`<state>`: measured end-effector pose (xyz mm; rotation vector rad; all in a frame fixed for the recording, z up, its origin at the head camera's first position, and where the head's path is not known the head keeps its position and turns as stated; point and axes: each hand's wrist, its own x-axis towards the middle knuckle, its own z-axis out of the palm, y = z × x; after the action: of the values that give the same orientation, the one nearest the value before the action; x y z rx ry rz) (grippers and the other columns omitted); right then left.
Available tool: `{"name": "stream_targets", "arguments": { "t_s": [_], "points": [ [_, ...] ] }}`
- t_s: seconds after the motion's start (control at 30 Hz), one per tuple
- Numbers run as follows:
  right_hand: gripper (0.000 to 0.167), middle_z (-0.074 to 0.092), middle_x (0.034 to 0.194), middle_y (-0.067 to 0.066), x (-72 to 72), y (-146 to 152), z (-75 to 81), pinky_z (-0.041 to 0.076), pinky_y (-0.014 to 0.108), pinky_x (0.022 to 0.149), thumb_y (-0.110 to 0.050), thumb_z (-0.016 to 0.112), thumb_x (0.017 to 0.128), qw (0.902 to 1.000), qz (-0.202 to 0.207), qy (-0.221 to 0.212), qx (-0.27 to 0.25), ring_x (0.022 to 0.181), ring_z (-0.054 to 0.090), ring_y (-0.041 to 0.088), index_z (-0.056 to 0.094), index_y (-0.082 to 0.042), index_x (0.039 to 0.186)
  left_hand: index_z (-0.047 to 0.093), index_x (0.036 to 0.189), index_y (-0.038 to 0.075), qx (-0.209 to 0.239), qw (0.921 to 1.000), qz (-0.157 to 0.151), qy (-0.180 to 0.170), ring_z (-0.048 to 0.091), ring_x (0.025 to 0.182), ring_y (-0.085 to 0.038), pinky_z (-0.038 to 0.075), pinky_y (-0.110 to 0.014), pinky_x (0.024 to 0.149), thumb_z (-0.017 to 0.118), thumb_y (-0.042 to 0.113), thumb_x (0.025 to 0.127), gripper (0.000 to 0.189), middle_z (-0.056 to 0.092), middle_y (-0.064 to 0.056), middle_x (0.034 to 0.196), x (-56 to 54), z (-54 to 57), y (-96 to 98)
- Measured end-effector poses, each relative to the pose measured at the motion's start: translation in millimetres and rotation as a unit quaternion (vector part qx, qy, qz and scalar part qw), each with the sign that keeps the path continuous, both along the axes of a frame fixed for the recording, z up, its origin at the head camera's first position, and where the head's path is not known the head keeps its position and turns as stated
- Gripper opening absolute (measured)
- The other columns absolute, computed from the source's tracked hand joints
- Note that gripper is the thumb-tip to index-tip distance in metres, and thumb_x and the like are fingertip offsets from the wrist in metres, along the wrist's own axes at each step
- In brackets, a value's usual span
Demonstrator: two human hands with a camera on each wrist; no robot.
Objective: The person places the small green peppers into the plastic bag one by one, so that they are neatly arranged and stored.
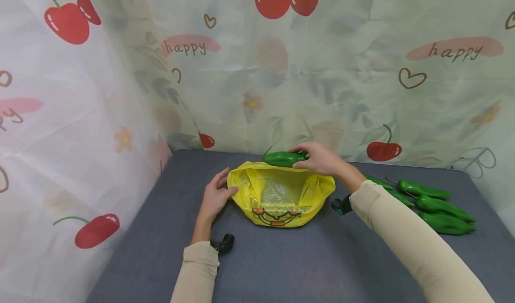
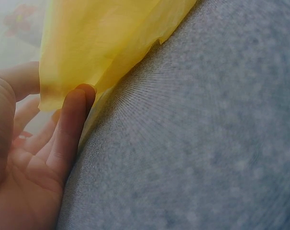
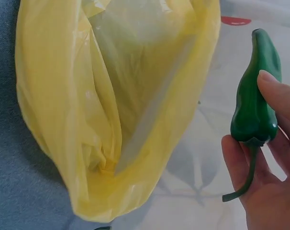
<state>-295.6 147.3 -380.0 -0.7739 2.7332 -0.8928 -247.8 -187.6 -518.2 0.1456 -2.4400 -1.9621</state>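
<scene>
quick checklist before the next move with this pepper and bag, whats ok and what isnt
1. Held pepper gripped by the right hand: ok.
2. Yellow bag open at the mouth: ok.
3. Left hand holding the bag's rim: ok, at its left edge.
4. Held pepper over the opening: not ok, it is at the far rim.
5. Underside of the bag undamaged: cannot tell, hidden.
6. Loose peppers apart from the bag: ok, off to the right.
</scene>
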Motion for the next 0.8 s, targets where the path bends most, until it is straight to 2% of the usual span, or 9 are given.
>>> {"name": "stream_targets", "arguments": {
  "t_s": [0.33, 0.57, 0.8],
  "points": [
    [0.046, 0.067, 0.135, 0.011, -13.0, -23.7, -5.0, 0.054, 0.047, 0.099, -0.023, 0.077, 0.091, 0.9994, 0.027, 0.001, 0.022, 0.12, 0.066, 0.031, 0.066, -0.011, 0.135, 0.044, 0.155, 0.028, 0.002, 1.0, -0.009, 0.003, 0.065, 0.074, -0.013, 0.054, -0.029, 0.075, 0.076, 0.021, 0.091, 0.072, 0.054, -0.011, 0.15, -2.4, -3.0, -0.3],
    [0.047, 0.069, 0.131, 0.011, -18.4, -40.7, -10.3, 0.054, 0.046, 0.099, -0.021, 0.079, 0.089, 0.9988, 0.043, -0.006, 0.025, 0.118, 0.066, 0.032, 0.067, -0.01, 0.133, 0.041, 0.158, 0.018, 0.0, 0.9997, -0.018, -0.014, 0.065, 0.075, -0.013, 0.054, -0.032, 0.077, 0.072, 0.013, 0.093, 0.072, 0.052, -0.016, 0.152, 12.6, 29.5, 6.1],
    [0.045, 0.071, 0.126, 0.011, -24.9, -55.5, -15.7, 0.055, 0.044, 0.096, -0.02, 0.08, 0.088, 0.9976, 0.06, -0.003, 0.033, 0.114, 0.068, 0.03, 0.069, -0.008, 0.13, 0.042, 0.157, 0.019, -0.004, 0.9997, -0.017, -0.014, 0.064, 0.074, -0.013, 0.054, -0.032, 0.078, 0.072, 0.012, 0.093, 0.072, 0.053, -0.016, 0.152, 15.2, 33.0, 5.2]
  ]
}}
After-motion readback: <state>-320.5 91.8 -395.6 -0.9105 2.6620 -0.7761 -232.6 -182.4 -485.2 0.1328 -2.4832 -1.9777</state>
